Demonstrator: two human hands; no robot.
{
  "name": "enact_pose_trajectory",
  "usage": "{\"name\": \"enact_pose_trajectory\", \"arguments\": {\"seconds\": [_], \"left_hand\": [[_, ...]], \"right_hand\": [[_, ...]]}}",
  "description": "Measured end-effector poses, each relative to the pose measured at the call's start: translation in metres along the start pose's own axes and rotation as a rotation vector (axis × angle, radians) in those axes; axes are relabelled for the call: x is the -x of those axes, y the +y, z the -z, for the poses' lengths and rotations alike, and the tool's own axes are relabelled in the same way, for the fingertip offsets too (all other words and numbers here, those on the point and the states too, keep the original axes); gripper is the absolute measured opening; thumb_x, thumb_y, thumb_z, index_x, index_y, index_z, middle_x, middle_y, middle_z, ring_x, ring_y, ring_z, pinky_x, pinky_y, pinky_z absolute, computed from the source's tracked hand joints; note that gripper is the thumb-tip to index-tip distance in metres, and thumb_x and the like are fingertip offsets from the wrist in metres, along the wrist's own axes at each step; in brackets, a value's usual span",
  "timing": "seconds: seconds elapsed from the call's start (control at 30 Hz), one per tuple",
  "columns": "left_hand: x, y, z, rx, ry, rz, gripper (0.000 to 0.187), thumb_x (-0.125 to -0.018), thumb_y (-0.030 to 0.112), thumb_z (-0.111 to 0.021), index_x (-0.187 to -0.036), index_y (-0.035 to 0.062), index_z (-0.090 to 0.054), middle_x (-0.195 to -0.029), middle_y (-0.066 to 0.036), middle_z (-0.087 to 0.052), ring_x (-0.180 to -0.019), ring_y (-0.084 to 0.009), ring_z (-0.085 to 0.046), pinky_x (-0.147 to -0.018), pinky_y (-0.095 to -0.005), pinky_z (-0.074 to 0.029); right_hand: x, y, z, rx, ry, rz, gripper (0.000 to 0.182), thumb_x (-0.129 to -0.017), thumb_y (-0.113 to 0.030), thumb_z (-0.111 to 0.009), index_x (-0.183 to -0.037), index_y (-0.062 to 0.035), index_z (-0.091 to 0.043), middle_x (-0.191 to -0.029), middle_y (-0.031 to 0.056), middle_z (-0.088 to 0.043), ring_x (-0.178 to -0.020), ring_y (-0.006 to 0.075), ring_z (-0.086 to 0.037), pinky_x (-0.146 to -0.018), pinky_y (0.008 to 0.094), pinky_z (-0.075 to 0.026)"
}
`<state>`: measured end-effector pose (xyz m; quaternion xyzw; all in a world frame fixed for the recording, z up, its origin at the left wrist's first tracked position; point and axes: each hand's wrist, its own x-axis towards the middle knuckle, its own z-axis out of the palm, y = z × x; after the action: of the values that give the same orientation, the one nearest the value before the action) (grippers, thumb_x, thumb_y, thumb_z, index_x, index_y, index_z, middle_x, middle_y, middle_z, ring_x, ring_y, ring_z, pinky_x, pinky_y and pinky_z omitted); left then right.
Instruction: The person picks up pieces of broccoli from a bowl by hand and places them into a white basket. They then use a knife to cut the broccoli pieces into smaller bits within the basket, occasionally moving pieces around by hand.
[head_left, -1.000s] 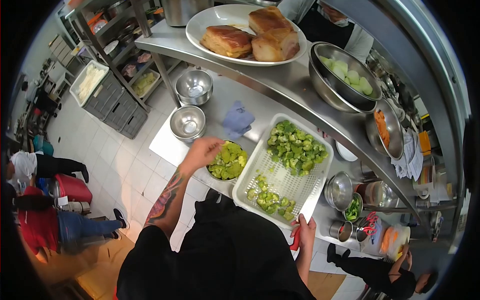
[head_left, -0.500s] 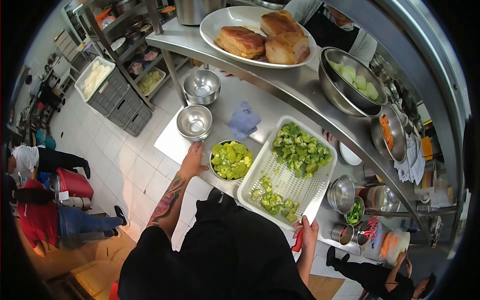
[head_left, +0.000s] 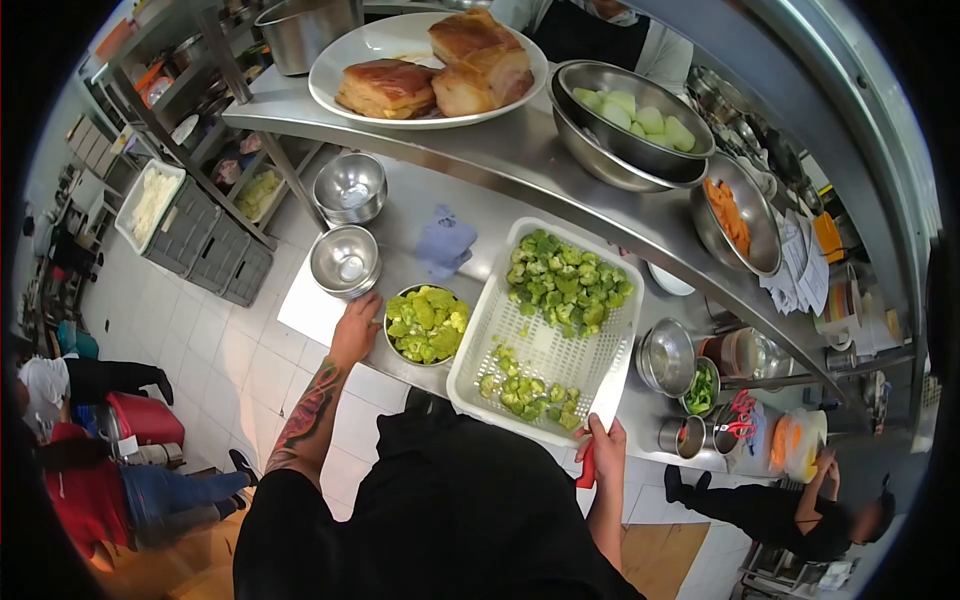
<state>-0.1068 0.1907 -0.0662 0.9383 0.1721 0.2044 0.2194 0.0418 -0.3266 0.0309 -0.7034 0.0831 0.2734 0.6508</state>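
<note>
My left hand rests open at the counter's front edge, its fingers spread just below a steel bowl and left of a bowl of yellow-green florets. The red handle of a knife is gripped in my right hand, at the lower right corner of a white perforated basket. Dark green broccoli pieces fill the basket's upper part, with a smaller group of florets near its lower edge. A blue cloth lies behind the bowls.
A raised steel shelf carries a plate of meat, a bowl of pale green chunks and a bowl of orange pieces. Steel bowls and pots stand at the right. Other people are at the left, right and behind the shelf.
The whole view has shifted, so the counter and shelf appear further left. My left hand stays near the steel bowl, and my right hand keeps its grip on the knife.
</note>
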Motion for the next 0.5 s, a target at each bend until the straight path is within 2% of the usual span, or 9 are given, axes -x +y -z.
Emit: {"name": "enact_pose_trajectory", "arguments": {"seconds": [0.1, 0.2, 0.23, 0.37, 0.5], "left_hand": [[-0.006, -0.011, -0.006, -0.036, -0.047, -0.094, 0.037, -0.083, 0.003, -0.075, -0.120, 0.0029, -0.072, -0.126, -0.014, -0.068, -0.120, -0.0366, -0.062, -0.101, -0.0444, -0.053], [-0.007, -0.017, -0.008, 0.001, -0.136, -0.011, 0.029, -0.084, 0.003, -0.074, -0.113, 0.0028, -0.075, -0.122, -0.013, -0.069, -0.116, -0.0357, -0.064, -0.100, -0.0435, -0.054], [-0.005, -0.018, -0.010, -0.010, -0.095, -0.021, 0.023, -0.085, 0.005, -0.074, -0.107, 0.0038, -0.077, -0.117, -0.011, -0.070, -0.113, -0.0338, -0.065, -0.097, -0.0425, -0.055], [0.006, -0.008, -0.006, -0.017, -0.060, 0.016, 0.020, -0.086, 0.007, -0.073, -0.106, 0.0055, -0.077, -0.116, -0.010, -0.071, -0.111, -0.0320, -0.066, -0.094, -0.0420, -0.056], [0.025, -0.017, -0.007, -0.017, -0.076, 0.048, 0.011, -0.088, 0.008, -0.071, -0.097, 0.0061, -0.076, -0.111, -0.008, -0.071, -0.105, -0.0306, -0.067, -0.089, -0.0425, -0.057]], "right_hand": [[0.001, -0.002, -0.001, 0.003, 0.004, -0.010, 0.023, -0.108, -0.022, -0.062, -0.113, -0.0003, -0.061, -0.079, 0.0155, -0.068, -0.039, 0.0187, -0.055, -0.034, 0.0315, -0.046], [-0.001, -0.001, 0.002, 0.020, -0.005, -0.035, 0.025, -0.108, -0.022, -0.063, -0.117, 0.0001, -0.062, -0.080, 0.0143, -0.069, -0.040, 0.0175, -0.056, -0.036, 0.0321, -0.046], [-0.002, 0.000, 0.003, 0.026, -0.005, -0.038, 0.025, -0.108, -0.022, -0.063, -0.117, 0.0001, -0.062, -0.080, 0.0143, -0.069, -0.040, 0.0175, -0.056, -0.036, 0.0321, -0.046], [-0.003, 0.001, 0.002, 0.013, -0.001, -0.037, 0.025, -0.107, -0.023, -0.063, -0.118, 0.0002, -0.062, -0.080, 0.0148, -0.070, -0.040, 0.0176, -0.056, -0.036, 0.0319, -0.046], [-0.001, -0.002, 0.000, 0.028, 0.001, -0.025, 0.025, -0.108, -0.022, -0.063, -0.118, 0.0008, -0.062, -0.080, 0.0152, -0.070, -0.040, 0.0176, -0.056, -0.036, 0.0317, -0.046]]}}
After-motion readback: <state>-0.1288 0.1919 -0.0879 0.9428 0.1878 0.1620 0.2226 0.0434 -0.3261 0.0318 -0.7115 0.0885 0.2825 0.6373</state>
